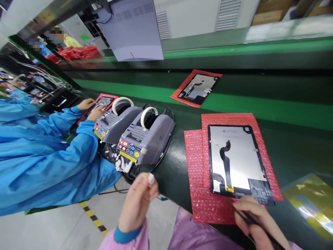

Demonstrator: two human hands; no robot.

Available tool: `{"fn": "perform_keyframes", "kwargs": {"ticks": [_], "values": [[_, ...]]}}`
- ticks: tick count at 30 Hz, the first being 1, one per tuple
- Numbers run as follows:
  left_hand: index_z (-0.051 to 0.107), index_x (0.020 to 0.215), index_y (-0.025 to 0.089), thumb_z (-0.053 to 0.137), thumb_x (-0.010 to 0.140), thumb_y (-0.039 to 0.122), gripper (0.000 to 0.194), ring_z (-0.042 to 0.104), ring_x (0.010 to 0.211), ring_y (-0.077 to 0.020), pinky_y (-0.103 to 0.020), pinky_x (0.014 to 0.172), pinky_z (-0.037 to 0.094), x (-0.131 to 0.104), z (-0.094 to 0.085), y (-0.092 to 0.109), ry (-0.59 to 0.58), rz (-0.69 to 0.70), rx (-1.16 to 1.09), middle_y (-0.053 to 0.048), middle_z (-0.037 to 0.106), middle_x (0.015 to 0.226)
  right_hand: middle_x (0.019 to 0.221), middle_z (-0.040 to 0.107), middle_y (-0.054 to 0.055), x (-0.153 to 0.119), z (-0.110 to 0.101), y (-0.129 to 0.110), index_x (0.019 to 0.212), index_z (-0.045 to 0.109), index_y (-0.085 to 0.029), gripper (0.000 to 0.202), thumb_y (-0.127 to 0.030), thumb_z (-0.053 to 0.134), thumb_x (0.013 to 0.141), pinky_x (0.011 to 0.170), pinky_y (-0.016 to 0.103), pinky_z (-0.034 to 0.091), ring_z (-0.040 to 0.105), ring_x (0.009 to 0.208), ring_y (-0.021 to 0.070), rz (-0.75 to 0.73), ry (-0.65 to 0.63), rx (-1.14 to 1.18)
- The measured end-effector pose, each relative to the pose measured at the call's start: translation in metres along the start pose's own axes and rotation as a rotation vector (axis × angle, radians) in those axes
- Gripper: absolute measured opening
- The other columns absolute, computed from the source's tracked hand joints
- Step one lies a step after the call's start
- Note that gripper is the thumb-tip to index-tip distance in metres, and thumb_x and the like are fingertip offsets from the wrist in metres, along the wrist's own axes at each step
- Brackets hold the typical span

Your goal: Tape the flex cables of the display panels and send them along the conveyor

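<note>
My left hand (142,194) is raised left of the red bubble wrap, its fingers pinched on a small white piece (151,178). Dark tweezers (248,219) are held in my right hand (256,220), low in view by the lower edge of a display panel. That panel (240,156) lies silver side up on red bubble wrap (196,173), with a dark flex cable (225,163) and a yellow patch (229,188) at the cable's lower end.
Two grey tape dispensers (149,139) (117,119) stand at the left. Beyond them, a person in blue sleeves (78,146) handles another panel. A second panel (200,88) lies farther back. Yellow-dotted clear film (312,201) is at the right.
</note>
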State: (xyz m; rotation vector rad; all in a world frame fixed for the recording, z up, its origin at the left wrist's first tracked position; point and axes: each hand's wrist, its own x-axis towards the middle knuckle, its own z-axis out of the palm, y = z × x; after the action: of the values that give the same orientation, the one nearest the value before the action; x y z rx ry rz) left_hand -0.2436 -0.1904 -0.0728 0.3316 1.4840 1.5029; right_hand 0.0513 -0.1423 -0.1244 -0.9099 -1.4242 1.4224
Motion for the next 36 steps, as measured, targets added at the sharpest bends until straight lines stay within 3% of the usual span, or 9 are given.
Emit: {"fn": "perform_keyframes", "kwargs": {"ticks": [3,6,13,18,23,26,28,31,36], "values": [[0.056,0.071,0.018,0.086,0.075,0.052,0.046,0.034,0.056,-0.0073,-0.02,0.05,0.028,-0.018,0.036,-0.033,-0.21,-0.138,-0.168,0.005,0.045,0.068,0.085,0.066,0.002,0.01,0.018,-0.011,0.102,0.066,-0.032,0.007,-0.037,0.064,0.099,0.062,0.025,0.052,0.064,0.071,0.0168,0.024,-0.109,0.032],[0.057,0.074,0.018,0.083,0.081,0.05,0.042,0.034,0.057,-0.0074,-0.021,0.052,0.025,-0.025,0.061,-0.052,-0.319,-0.208,-0.251,0.004,0.047,0.068,0.083,0.066,-0.001,0.021,0.033,-0.017,0.1,0.063,-0.032,0.004,-0.036,0.065,0.099,0.063,0.021,0.052,0.064,0.071,0.0143,0.042,-0.117,0.083],[0.059,0.079,0.019,0.078,0.085,0.053,0.04,0.034,0.058,-0.0087,-0.023,0.055,0.025,-0.027,0.071,-0.066,-0.417,-0.235,-0.211,0.004,0.045,0.064,0.079,0.069,-0.001,0.025,0.045,-0.011,0.095,0.064,-0.027,0.014,-0.04,0.07,0.096,0.051,0.017,0.045,0.059,0.057,0.0091,0.179,-0.065,0.213],[0.065,0.079,0.021,0.071,0.092,0.051,0.033,0.04,0.065,-0.012,-0.027,0.06,0.031,-0.028,0.069,-0.08,-0.432,0.077,-0.012,0.001,0.046,0.074,0.056,0.052,-0.006,0.031,0.052,-0.002,0.085,0.063,-0.022,0.036,-0.057,0.065,0.094,0.038,0.018,0.035,0.039,0.039,0.0066,0.329,0.003,0.415],[0.066,0.076,0.027,0.065,0.096,0.048,0.028,0.049,0.077,-0.0192,-0.032,0.068,0.038,-0.031,0.066,-0.075,-0.564,0.44,0.046,-0.001,0.044,0.081,0.055,0.035,-0.01,0.05,0.023,-0.027,0.071,0.044,-0.025,0.045,-0.059,0.064,0.094,0.03,0.016,0.024,0.022,0.036,0.0059,0.192,0.429,0.427],[0.069,0.092,0.031,0.062,0.098,0.048,0.019,0.05,0.083,-0.0202,-0.032,0.073,0.041,-0.028,0.068,-0.069,-0.533,0.396,0.146,-0.003,0.048,0.091,0.052,0.048,-0.007,0.042,0.004,-0.048,0.072,0.048,-0.028,0.043,-0.061,0.055,0.098,0.04,0.023,0.047,0.045,0.039,0.0116,0.048,0.378,0.272],[0.07,0.101,0.032,0.061,0.098,0.048,0.019,0.05,0.086,-0.0204,-0.032,0.076,0.042,-0.026,0.071,-0.069,-0.544,0.365,0.211,-0.005,0.049,0.097,0.073,0.072,0.001,0.034,0.003,-0.055,0.077,0.056,-0.028,0.034,-0.054,0.077,0.085,0.061,0.033,0.061,0.07,0.066,0.0205,0.074,0.207,0.136],[0.072,0.107,0.033,0.059,0.1,0.044,0.018,0.052,0.09,-0.0211,-0.032,0.081,0.044,-0.023,0.076,-0.072,-0.619,0.392,0.302,-0.005,0.051,0.099,0.091,0.08,0.002,0.031,0.013,-0.051,0.075,0.053,-0.026,0.039,-0.031,0.092,0.074,0.072,0.032,0.061,0.076,0.085,0.0231,0.129,0.031,0.019],[0.061,0.136,0.037,0.053,0.104,0.033,0.033,0.059,0.1,-0.0222,-0.034,0.09,0.047,-0.011,0.086,-0.065,-0.674,0.496,0.473,-0.007,0.058,0.113,0.074,0.076,-0.002,0.042,0.005,-0.037,0.071,0.04,-0.027,0.045,-0.022,0.083,0.082,0.074,0.034,0.061,0.075,0.076,0.0214,0.048,0.283,0.107]]}}
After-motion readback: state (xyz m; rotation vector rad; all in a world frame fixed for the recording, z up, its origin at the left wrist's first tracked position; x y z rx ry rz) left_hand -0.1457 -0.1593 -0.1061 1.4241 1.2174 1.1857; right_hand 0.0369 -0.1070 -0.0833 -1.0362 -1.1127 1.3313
